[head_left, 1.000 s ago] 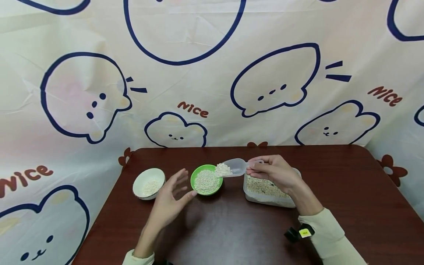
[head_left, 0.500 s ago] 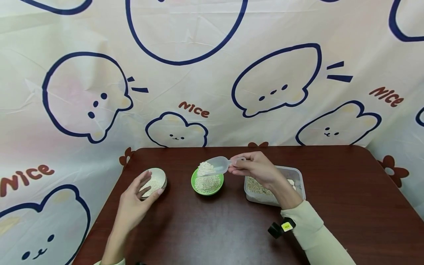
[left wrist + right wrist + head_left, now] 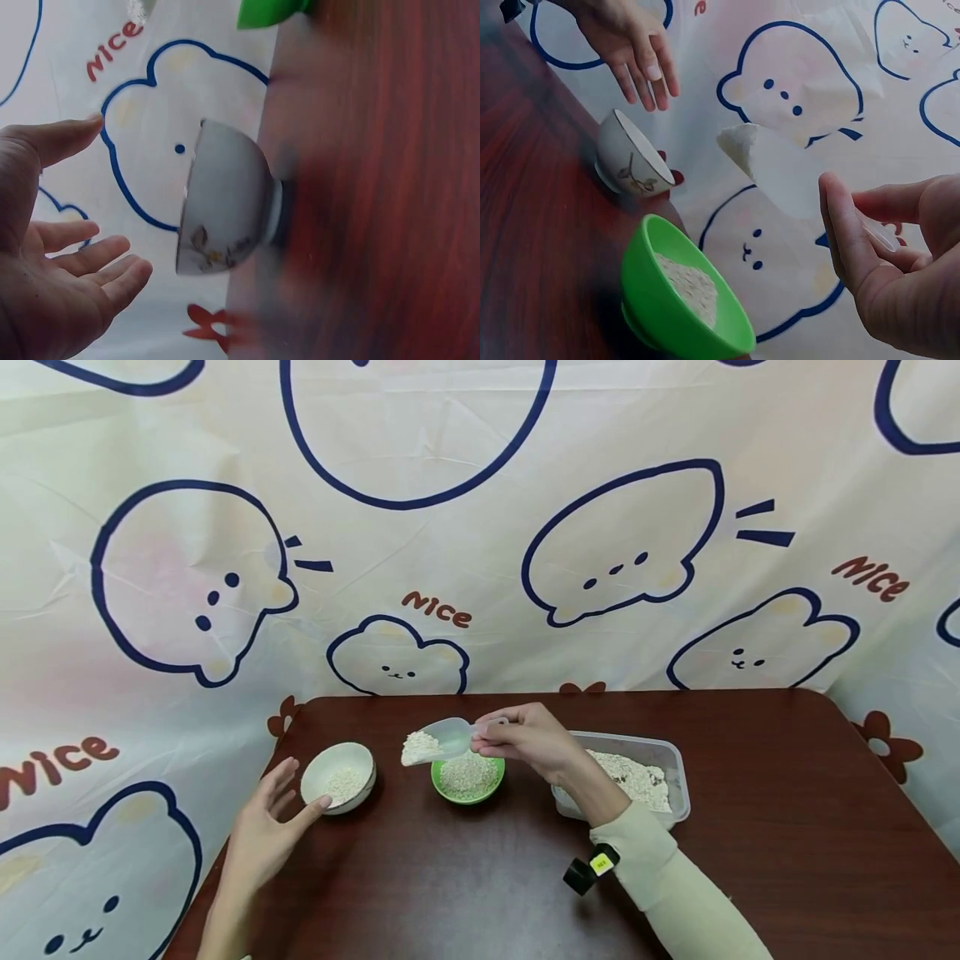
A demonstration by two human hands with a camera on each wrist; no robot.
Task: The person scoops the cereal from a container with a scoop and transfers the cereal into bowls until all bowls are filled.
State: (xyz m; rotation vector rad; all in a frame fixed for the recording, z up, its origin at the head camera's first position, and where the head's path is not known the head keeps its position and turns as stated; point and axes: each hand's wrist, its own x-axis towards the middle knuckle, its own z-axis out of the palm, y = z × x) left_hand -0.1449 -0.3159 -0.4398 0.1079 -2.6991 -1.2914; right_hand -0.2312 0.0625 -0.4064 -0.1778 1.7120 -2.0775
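My right hand (image 3: 528, 739) pinches the handle of a clear plastic scoop (image 3: 453, 737), whose front end carries a heap of pale oat flakes (image 3: 421, 747). The scoop hangs above and just left of a green bowl (image 3: 468, 799) that holds more flakes. To the left, a white bowl (image 3: 318, 768) with a small plant pattern on its outside has a few flakes at its bottom. Beside that bowl, my left hand (image 3: 262, 835) is spread with fingers extended; the left wrist view (image 3: 75, 285) shows a gap between fingers and bowl.
A clear plastic tub (image 3: 677, 777) of flakes stands at the right, partly behind my right forearm. All the containers rest on a dark wooden table (image 3: 780, 827). A printed cloth (image 3: 495, 543) hangs behind the table's far edge.
My right hand has carried the loaded scoop leftward from near the tub, across the green bowl. My left hand has moved left, from between the bowls to the white bowl's left side.
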